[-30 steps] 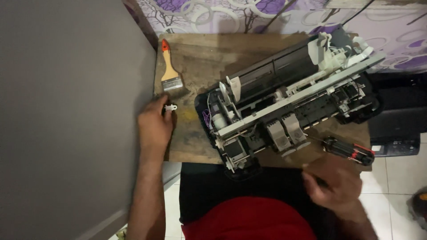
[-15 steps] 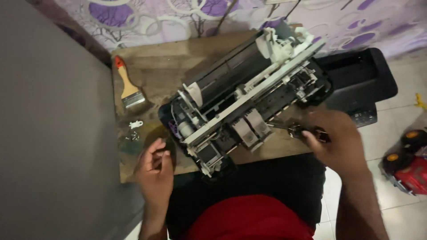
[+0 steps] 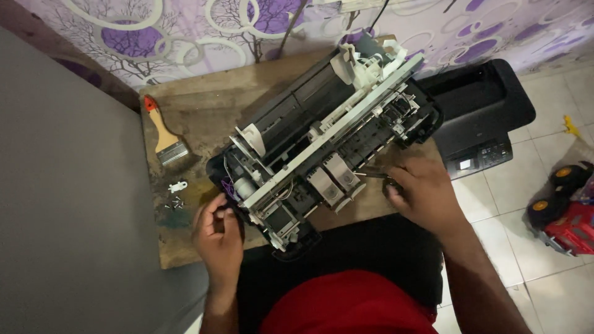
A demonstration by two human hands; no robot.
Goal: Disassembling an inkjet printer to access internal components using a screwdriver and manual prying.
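Note:
A printer with its cover off, showing black and white inner parts, lies slantwise on a wooden board. My left hand curls around the printer's near left corner, fingers on the black base. At the printer's front edge, my right hand is closed on a screwdriver. Only the tool's dark shaft shows, pointing left toward the mechanism; the handle is hidden in my fist.
A paintbrush with a red-tipped handle, a small white part and a few loose screws lie on the board's left. A black printer housing sits at right, a toy truck on the tiled floor. A grey surface borders the left.
My left hand left the small parts and came to the printer's corner. My right hand picked up the screwdriver from the board and brought it to the printer's front.

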